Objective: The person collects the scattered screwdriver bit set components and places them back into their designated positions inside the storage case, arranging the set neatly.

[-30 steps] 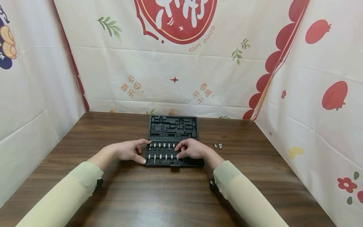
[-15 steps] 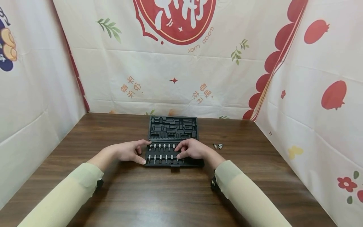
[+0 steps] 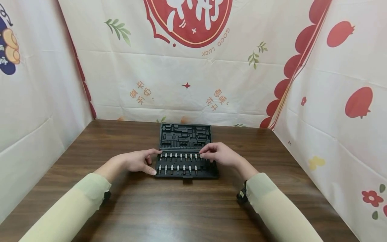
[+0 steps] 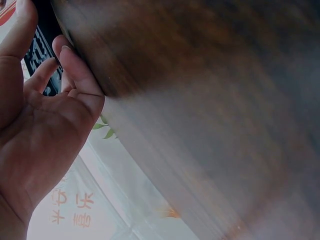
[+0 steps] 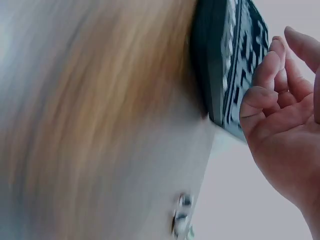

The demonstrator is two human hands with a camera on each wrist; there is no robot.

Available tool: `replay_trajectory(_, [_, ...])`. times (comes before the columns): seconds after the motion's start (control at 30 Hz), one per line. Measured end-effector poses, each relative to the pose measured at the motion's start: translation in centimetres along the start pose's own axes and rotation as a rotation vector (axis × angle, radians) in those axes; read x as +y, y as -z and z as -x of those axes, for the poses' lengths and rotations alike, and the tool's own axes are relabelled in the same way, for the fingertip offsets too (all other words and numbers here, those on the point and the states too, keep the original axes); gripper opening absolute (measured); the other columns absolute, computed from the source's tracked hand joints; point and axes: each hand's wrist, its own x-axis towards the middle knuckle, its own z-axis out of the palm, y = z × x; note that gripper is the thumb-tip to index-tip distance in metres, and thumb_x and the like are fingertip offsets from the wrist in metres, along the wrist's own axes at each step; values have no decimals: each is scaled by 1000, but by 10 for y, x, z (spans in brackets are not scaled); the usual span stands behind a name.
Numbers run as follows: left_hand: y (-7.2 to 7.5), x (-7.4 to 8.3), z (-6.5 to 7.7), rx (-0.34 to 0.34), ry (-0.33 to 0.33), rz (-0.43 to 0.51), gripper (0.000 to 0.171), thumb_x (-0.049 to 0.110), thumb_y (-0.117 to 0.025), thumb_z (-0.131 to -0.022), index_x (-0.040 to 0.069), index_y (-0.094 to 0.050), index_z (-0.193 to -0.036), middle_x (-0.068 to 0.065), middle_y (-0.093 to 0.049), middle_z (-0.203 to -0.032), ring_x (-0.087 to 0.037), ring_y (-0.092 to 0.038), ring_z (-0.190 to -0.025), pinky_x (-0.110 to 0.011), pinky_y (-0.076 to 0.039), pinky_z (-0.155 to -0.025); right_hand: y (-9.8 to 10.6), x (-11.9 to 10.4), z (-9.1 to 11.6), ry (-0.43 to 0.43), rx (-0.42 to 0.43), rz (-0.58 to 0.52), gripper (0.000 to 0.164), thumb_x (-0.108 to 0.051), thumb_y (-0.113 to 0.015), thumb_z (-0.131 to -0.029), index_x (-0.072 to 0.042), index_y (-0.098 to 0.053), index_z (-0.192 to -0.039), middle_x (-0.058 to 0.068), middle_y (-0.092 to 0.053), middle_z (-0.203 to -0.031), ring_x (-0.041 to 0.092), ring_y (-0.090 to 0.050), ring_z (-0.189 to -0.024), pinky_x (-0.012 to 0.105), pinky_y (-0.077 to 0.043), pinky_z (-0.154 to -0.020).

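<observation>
A black tool case (image 3: 178, 162) lies unfolded on the table. Its near half holds two rows of small bit sockets (image 3: 190, 169), silver at the top and dark at the other end. My left hand (image 3: 136, 161) holds the case's left end, thumb at the front corner and index finger at the back one. Over the right end of the back row is my right hand (image 3: 223, 155), thumb and index finger extended close together. In the right wrist view its other fingers are bent, and nothing shows between thumb and index finger.
The far half of the case (image 3: 185, 136) has moulded recesses. A few loose bit sockets (image 5: 181, 215) lie on the wooden table (image 3: 145, 205) to the right of the case. Printed cloth walls (image 3: 169, 67) enclose the back and sides.
My right hand has moved right and away from me, from the middle of the case to its right end, uncovering front-row sockets. The left hand stays where it was.
</observation>
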Motion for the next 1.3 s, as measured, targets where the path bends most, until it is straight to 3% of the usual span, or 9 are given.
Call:
replay_trajectory(0.37, [0,1,1,6,1,-11,95,37,-89,-94,18,-37,-171,-13,-64,-116,-23,-61,-97,-38,-49,-90,47,46,36,-82,115,-19,37,-33,-73,-108,-4,-75,-130,21,-70,-121,27,-64,-91,42,-56,-85])
replay_trajectory(0.7, [0,-1,0,17,-17,-11,93,36,-89,-94,18,-39,-170,-11,-64,-114,-23,-59,-98,-37,-47,-89,75,76,59,-135,160,4,28,-26,-72,-108,-5,-76,-127,16,-71,-107,27,-64,-92,39,-57,-80])
replay_trajectory(0.9, [1,0,1,22,-28,-11,93,35,-89,-94,17,-39,-170,-12,-64,-113,-22,-59,-97,-38,-48,-89,83,86,64,-139,156,42,23,-18,-74,-106,-5,-77,-124,17,-73,-108,26,-65,-92,39,-58,-76])
replay_trajectory(1.3, [-1,0,1,18,-2,-11,93,37,-89,-94,19,-39,-170,-12,-64,-115,-22,-61,-95,-37,-48,-89,85,95,57,-151,111,165,19,-17,-76,-104,-10,-80,-121,9,-73,-107,20,-59,-89,34,-52,-76])
